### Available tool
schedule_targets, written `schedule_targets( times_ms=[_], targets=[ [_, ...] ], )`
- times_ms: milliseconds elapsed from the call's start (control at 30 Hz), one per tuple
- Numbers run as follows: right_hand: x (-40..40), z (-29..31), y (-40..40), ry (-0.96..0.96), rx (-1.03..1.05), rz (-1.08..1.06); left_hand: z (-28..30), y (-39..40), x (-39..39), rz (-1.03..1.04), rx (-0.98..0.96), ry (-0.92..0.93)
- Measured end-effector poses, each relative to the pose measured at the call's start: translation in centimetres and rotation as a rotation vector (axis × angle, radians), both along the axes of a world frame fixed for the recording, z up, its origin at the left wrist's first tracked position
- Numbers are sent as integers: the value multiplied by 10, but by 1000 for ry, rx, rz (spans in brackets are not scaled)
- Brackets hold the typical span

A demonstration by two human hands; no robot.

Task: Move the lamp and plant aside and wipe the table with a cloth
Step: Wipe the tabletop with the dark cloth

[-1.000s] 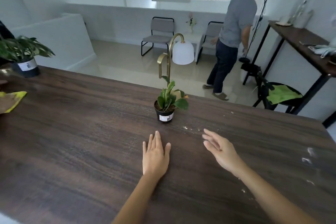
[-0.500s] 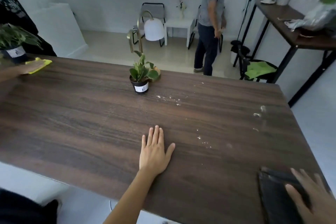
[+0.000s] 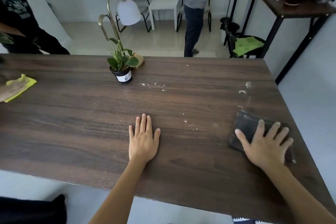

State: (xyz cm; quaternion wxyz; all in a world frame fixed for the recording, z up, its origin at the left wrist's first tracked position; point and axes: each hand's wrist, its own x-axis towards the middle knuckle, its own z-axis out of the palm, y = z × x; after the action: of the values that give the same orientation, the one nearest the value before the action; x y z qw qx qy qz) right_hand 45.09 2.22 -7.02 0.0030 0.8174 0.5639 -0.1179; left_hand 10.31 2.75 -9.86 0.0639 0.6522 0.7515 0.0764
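Observation:
A small green plant in a black pot stands near the far edge of the dark wooden table. Right behind it is a brass lamp with a white shade, its round base partly hidden by the leaves. My left hand lies flat on the table, fingers together, holding nothing. My right hand presses flat with spread fingers on a dark folded cloth near the table's right edge. White crumbs and smears dot the surface between plant and cloth.
At the left edge another person's hand rests on a yellow cloth. A person in a grey shirt stands beyond the table. A chair with a green cloth and a side table are at the right.
My right hand swung from the table's middle to the right edge and came down on the dark cloth. My view tilted down and back. My left hand stayed flat in place.

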Motion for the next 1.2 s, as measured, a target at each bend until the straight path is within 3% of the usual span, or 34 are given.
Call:
schedule_targets(
  times_ms=[100,200,300,400,467,567,633,733,800,867,1000,1100,1200],
  targets=[
    [-51,3,90,29,-3,52,2,0,-1,1,-6,-12],
    [-132,-5,119,41,-6,302,3,3,-6,11,-4,-58],
    [-169,-15,74,78,29,561,5,0,-20,20,24,-111],
    [-128,-20,-25,130,131,705,4,-1,-48,4,10,-68],
    [-63,-22,-81,99,133,605,2,1,-57,17,1,-34],
    [40,-14,-110,-8,57,213,1,2,-52,22,-10,-6],
    [69,-11,-85,-83,-2,23,2,3,-50,18,-10,-7],
    [41,-2,-10,-32,-9,-218,2,2,-50,20,-16,-1],
    [-11,1,34,-15,-13,-116,2,2,-50,28,-17,0],
    [-82,-8,42,34,-5,120,3,2,-50,19,-21,6],
    [-184,-23,-34,77,239,561,5,-2,-52,9,-29,-7],
    [-142,-26,-111,83,233,707,5,-2,-54,2,-22,-17],
    [-43,-21,-152,11,176,493,2,-2,-52,-1,-5,-19]
  ],
)
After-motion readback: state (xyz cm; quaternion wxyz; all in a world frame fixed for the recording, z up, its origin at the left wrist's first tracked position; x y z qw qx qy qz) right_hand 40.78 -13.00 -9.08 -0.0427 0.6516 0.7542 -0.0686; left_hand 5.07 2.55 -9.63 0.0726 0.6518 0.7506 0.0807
